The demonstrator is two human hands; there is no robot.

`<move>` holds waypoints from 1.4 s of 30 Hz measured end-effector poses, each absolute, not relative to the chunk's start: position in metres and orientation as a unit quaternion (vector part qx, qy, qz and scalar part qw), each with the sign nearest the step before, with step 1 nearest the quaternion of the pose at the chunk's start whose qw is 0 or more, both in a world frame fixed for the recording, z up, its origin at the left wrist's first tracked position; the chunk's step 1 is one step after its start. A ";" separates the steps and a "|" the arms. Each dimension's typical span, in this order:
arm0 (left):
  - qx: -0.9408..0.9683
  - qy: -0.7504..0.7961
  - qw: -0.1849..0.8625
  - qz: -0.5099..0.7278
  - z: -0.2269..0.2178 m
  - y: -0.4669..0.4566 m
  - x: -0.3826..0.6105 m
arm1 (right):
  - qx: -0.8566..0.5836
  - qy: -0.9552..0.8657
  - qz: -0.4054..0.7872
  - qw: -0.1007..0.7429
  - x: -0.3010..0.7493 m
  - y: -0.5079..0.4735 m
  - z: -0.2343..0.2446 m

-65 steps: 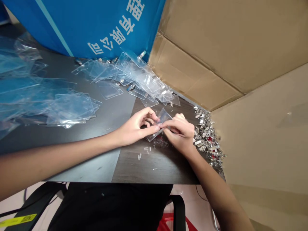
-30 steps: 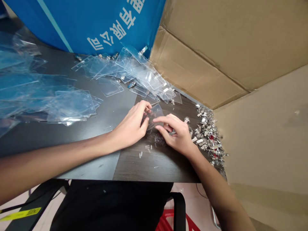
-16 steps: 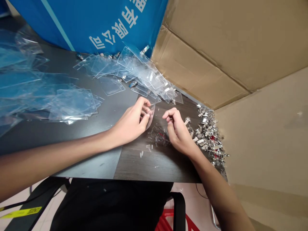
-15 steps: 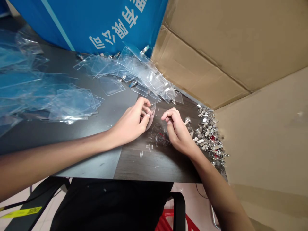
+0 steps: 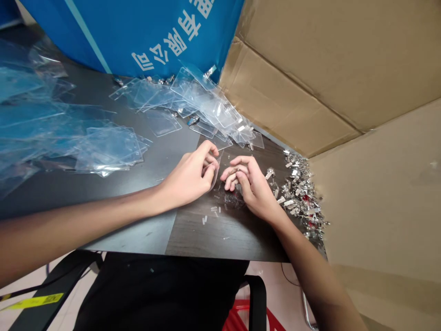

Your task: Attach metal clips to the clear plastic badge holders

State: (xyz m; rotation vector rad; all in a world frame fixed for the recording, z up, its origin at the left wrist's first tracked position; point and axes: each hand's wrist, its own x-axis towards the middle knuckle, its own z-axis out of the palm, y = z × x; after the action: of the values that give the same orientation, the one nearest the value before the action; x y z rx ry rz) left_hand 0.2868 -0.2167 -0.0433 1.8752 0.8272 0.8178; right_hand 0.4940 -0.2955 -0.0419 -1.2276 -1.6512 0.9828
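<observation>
My left hand (image 5: 193,177) is closed on a clear plastic badge holder (image 5: 217,176), which is bent a little and shows at the fingertips. Just to its right, my right hand (image 5: 254,188) has thumb and forefinger pinched together, its other fingers reaching toward the holder. Something tiny shows at that pinch, too small to name. Small clear plastic pieces (image 5: 214,209) lie scattered on the dark wood-grain table (image 5: 200,241) below the hands. Metal badge clips (image 5: 303,193) are heaped to the right of my right hand.
Beyond the hands lie clear badge holders (image 5: 215,108), some with clips. More clear holders (image 5: 108,149) are stacked at the left. A blue printed cloth (image 5: 138,27) stands behind, and cardboard (image 5: 275,101) walls the back right. The table's front edge is at my lap.
My right hand has come slightly closer to my left, its lower fingers uncurling toward the badge holder. My left hand keeps its hold. The view has shifted slightly.
</observation>
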 end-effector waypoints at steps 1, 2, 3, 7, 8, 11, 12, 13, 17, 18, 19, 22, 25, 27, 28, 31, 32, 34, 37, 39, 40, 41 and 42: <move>0.757 0.337 0.451 0.330 -0.043 -0.217 0.287 | -0.486 -0.641 0.412 0.428 0.494 -0.296 -0.043; 0.756 0.340 0.451 0.330 -0.043 -0.217 0.286 | -0.487 -0.626 0.428 0.434 0.494 -0.296 -0.044; 0.755 0.343 0.451 0.330 -0.042 -0.217 0.286 | -0.490 -0.613 0.439 0.437 0.494 -0.296 -0.044; 0.752 0.355 0.452 0.322 -0.038 -0.217 0.286 | -0.511 -0.589 0.452 0.433 0.495 -0.297 -0.042; 0.751 0.359 0.454 0.317 -0.037 -0.218 0.287 | -0.516 -0.587 0.452 0.430 0.495 -0.297 -0.041; 0.740 0.373 0.468 0.306 -0.035 -0.218 0.287 | -0.527 -0.580 0.453 0.425 0.494 -0.298 -0.035; 0.735 0.379 0.473 0.303 -0.034 -0.218 0.287 | -0.530 -0.578 0.452 0.426 0.494 -0.298 -0.033; 0.730 0.385 0.477 0.302 -0.034 -0.218 0.287 | -0.532 -0.576 0.452 0.426 0.494 -0.298 -0.030; 0.719 0.405 0.474 0.307 -0.033 -0.217 0.287 | -0.527 -0.575 0.456 0.429 0.494 -0.297 -0.024; 0.717 0.408 0.474 0.309 -0.033 -0.217 0.287 | -0.523 -0.575 0.459 0.430 0.494 -0.296 -0.024; 0.715 0.409 0.474 0.310 -0.033 -0.218 0.287 | -0.519 -0.575 0.462 0.431 0.494 -0.296 -0.024; 0.715 0.400 0.479 0.315 -0.034 -0.219 0.287 | -0.512 -0.579 0.467 0.430 0.495 -0.296 -0.026; 0.718 0.395 0.477 0.318 -0.034 -0.220 0.287 | -0.506 -0.589 0.466 0.424 0.495 -0.297 -0.028; 0.719 0.395 0.477 0.316 -0.035 -0.220 0.287 | -0.502 -0.598 0.464 0.418 0.495 -0.297 -0.028; 0.719 0.395 0.478 0.315 -0.036 -0.221 0.287 | -0.502 -0.603 0.462 0.414 0.495 -0.298 -0.028; 0.722 0.390 0.482 0.307 -0.038 -0.221 0.288 | -0.505 -0.612 0.452 0.407 0.492 -0.299 -0.028; 0.725 0.387 0.482 0.303 -0.040 -0.221 0.288 | -0.507 -0.611 0.449 0.409 0.491 -0.300 -0.028; 0.730 0.384 0.482 0.295 -0.042 -0.221 0.289 | -0.516 -0.601 0.447 0.415 0.490 -0.300 -0.029; 0.734 0.382 0.480 0.291 -0.045 -0.221 0.290 | -0.539 -0.585 0.443 0.415 0.488 -0.301 -0.029; 0.732 0.382 0.482 0.293 -0.046 -0.220 0.290 | -0.548 -0.588 0.440 0.400 0.487 -0.300 -0.029; 0.731 0.382 0.483 0.294 -0.046 -0.220 0.290 | -0.547 -0.593 0.443 0.391 0.487 -0.300 -0.029; 0.731 0.383 0.482 0.295 -0.045 -0.220 0.290 | -0.543 -0.597 0.450 0.383 0.487 -0.300 -0.028; 0.731 0.383 0.481 0.295 -0.044 -0.220 0.290 | -0.535 -0.599 0.459 0.379 0.487 -0.300 -0.027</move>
State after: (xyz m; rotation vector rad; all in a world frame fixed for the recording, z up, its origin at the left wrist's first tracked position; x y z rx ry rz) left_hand 0.2903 -0.2201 -0.0443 1.7822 0.9337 0.7199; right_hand 0.4871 -0.3000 -0.0273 -1.3675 -1.5316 1.1722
